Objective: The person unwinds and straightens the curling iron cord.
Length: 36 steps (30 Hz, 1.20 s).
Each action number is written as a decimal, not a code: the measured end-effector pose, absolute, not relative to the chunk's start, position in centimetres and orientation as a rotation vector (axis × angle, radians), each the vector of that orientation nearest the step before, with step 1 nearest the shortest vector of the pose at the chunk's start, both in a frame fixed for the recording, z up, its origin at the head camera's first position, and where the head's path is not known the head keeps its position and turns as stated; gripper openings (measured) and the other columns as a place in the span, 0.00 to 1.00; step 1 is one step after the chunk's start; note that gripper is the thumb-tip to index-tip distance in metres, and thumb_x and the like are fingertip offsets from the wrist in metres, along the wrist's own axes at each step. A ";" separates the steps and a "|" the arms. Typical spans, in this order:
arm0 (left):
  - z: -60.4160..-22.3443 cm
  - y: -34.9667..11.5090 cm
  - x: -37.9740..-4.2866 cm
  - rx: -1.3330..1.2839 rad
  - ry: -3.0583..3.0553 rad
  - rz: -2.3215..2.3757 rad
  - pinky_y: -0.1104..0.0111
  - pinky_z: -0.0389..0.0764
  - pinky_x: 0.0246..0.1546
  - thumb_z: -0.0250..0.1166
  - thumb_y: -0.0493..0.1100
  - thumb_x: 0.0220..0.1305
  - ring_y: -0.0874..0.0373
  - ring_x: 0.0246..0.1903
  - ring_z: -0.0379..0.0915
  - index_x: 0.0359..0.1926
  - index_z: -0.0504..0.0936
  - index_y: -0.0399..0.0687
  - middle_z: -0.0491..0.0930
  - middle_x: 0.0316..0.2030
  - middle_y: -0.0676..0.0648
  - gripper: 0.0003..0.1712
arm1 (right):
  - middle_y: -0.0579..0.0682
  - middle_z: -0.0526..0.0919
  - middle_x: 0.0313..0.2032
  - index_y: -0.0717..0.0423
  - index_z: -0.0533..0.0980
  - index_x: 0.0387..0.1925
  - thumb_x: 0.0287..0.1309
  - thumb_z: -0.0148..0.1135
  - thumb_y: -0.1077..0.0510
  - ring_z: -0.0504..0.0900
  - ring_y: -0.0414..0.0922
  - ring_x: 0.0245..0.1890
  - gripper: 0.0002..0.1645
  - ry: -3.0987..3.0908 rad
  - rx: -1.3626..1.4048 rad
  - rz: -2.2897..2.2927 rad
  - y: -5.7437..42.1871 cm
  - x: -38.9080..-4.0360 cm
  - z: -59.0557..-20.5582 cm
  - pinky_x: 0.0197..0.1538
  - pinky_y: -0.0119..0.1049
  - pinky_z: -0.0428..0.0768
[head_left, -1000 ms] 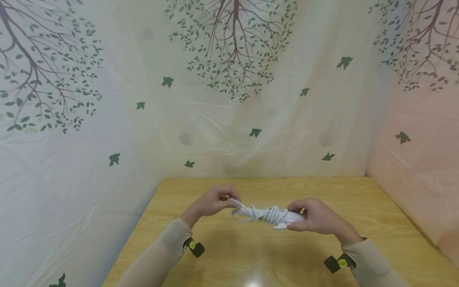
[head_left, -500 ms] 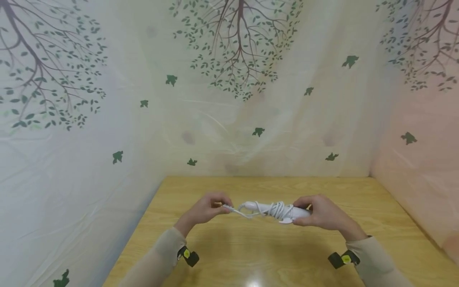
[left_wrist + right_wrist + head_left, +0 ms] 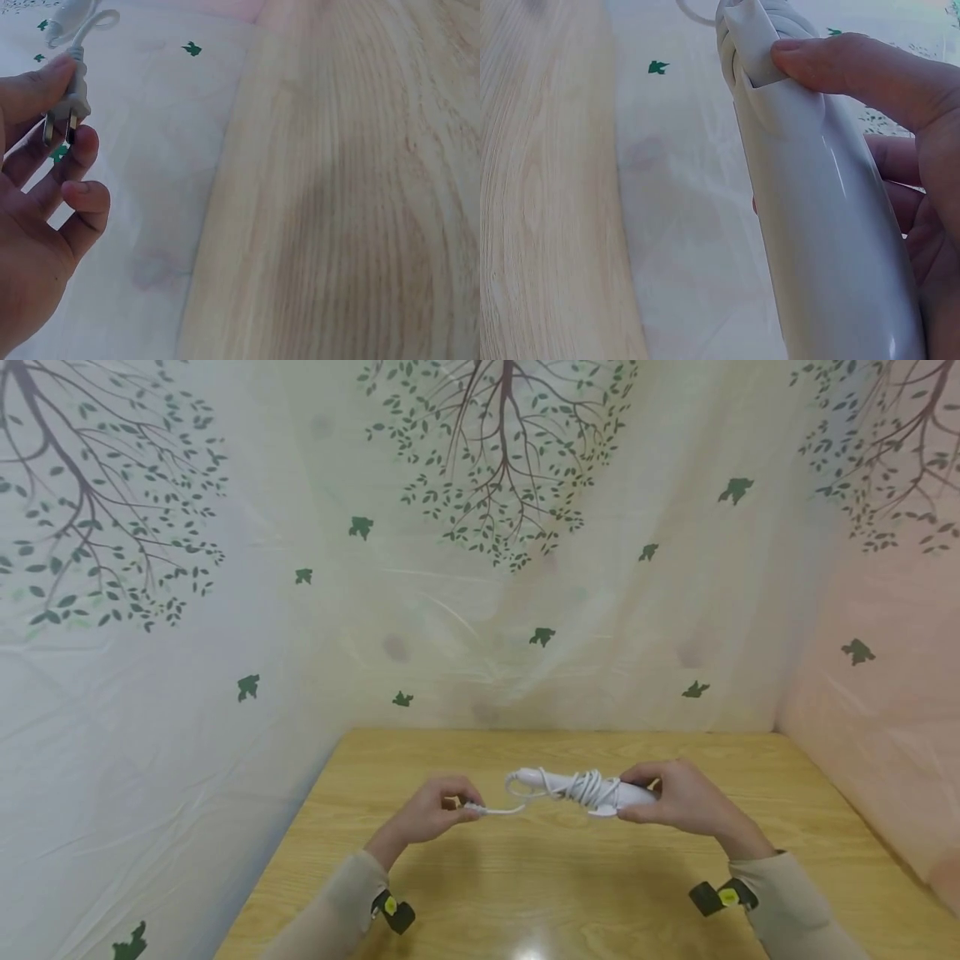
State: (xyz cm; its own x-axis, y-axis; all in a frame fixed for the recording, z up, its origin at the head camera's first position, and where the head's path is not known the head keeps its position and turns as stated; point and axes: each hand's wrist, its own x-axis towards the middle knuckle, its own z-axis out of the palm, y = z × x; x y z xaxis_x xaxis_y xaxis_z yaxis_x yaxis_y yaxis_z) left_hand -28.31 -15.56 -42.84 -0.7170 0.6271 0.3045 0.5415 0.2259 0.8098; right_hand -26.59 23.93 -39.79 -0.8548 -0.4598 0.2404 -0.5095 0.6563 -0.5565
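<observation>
I saw the left hand (image 3: pixel 431 810) pinching the plug (image 3: pixel 77 99) at the coil's (image 3: pixel 588 788) nine o'clock, the right hand (image 3: pixel 686 797) gripping the white appliance (image 3: pixel 821 217) at three.

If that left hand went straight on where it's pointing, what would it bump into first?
Probably the cord just beyond the plug that the left hand pinches, then perhaps the white appliance, though depth is unclear.

Pale sheeting (image 3: pixel 465 668) printed with trees (image 3: pixel 506 443) and green shapes (image 3: pixel 542 637) borders a wood-grain table (image 3: pixel 510 893) on three sides.
</observation>
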 end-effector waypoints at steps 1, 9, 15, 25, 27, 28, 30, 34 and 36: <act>-42.9 -15.5 -28.2 1.137 2.417 1.509 0.74 0.77 0.28 0.66 0.33 0.62 0.60 0.34 0.74 0.38 0.83 0.37 0.81 0.35 0.41 0.04 | 0.45 0.86 0.37 0.55 0.82 0.45 0.47 0.74 0.40 0.77 0.33 0.27 0.28 -2.779 0.822 0.970 23.9 -26.6 -39.7 0.28 0.29 0.77; -46.9 -15.6 -30.0 0.971 2.592 1.409 0.71 0.77 0.29 0.68 0.46 0.62 0.62 0.33 0.74 0.39 0.84 0.54 0.82 0.35 0.53 0.05 | 0.45 0.86 0.37 0.53 0.82 0.44 0.47 0.74 0.40 0.77 0.34 0.27 0.27 -2.750 0.834 0.956 23.7 -26.3 -39.4 0.27 0.29 0.77; -48.3 -15.1 -30.1 0.942 2.616 1.400 0.71 0.78 0.30 0.68 0.48 0.62 0.63 0.34 0.74 0.39 0.84 0.55 0.81 0.36 0.55 0.05 | 0.46 0.86 0.38 0.54 0.82 0.45 0.48 0.74 0.41 0.78 0.36 0.28 0.28 -2.754 0.834 0.989 23.4 -26.0 -39.2 0.28 0.29 0.78; -49.5 -13.9 -30.3 1.028 2.708 1.280 0.74 0.77 0.28 0.69 0.44 0.61 0.60 0.36 0.76 0.39 0.85 0.49 0.79 0.36 0.55 0.07 | 0.45 0.85 0.37 0.54 0.82 0.43 0.47 0.75 0.43 0.77 0.33 0.27 0.25 -2.754 0.896 0.983 22.4 -25.8 -39.2 0.27 0.28 0.77; -49.6 -13.8 -30.3 1.031 2.707 1.278 0.75 0.77 0.29 0.69 0.44 0.62 0.63 0.35 0.75 0.39 0.85 0.47 0.79 0.35 0.56 0.07 | 0.45 0.85 0.37 0.54 0.82 0.43 0.47 0.75 0.44 0.77 0.33 0.27 0.25 -2.758 0.919 0.986 22.3 -25.8 -39.3 0.28 0.28 0.78; -49.6 -13.7 -30.3 1.026 2.706 1.279 0.74 0.77 0.29 0.69 0.44 0.62 0.64 0.35 0.74 0.39 0.85 0.48 0.79 0.35 0.56 0.07 | 0.45 0.85 0.37 0.54 0.82 0.42 0.47 0.75 0.44 0.77 0.32 0.27 0.24 -2.760 0.927 0.984 22.3 -25.8 -39.3 0.28 0.28 0.78; -49.4 -13.4 -30.3 1.022 2.706 1.288 0.74 0.77 0.29 0.69 0.45 0.62 0.65 0.34 0.74 0.38 0.84 0.48 0.80 0.34 0.56 0.06 | 0.44 0.85 0.37 0.54 0.82 0.42 0.47 0.75 0.44 0.77 0.32 0.28 0.24 -2.763 0.937 0.979 22.2 -25.8 -39.4 0.28 0.28 0.78; -48.6 -12.5 -30.3 1.002 2.702 1.321 0.73 0.79 0.28 0.68 0.46 0.62 0.65 0.32 0.74 0.36 0.83 0.52 0.81 0.33 0.55 0.04 | 0.44 0.85 0.37 0.53 0.82 0.43 0.47 0.75 0.44 0.77 0.33 0.28 0.25 -2.763 0.942 0.968 22.3 -25.8 -39.3 0.28 0.28 0.77; -48.2 -12.0 -30.4 1.001 2.677 1.361 0.73 0.79 0.28 0.68 0.45 0.62 0.65 0.33 0.74 0.37 0.83 0.52 0.82 0.35 0.54 0.04 | 0.45 0.85 0.38 0.53 0.82 0.43 0.47 0.75 0.43 0.77 0.33 0.28 0.25 -2.755 0.952 0.962 22.2 -25.8 -39.2 0.28 0.28 0.77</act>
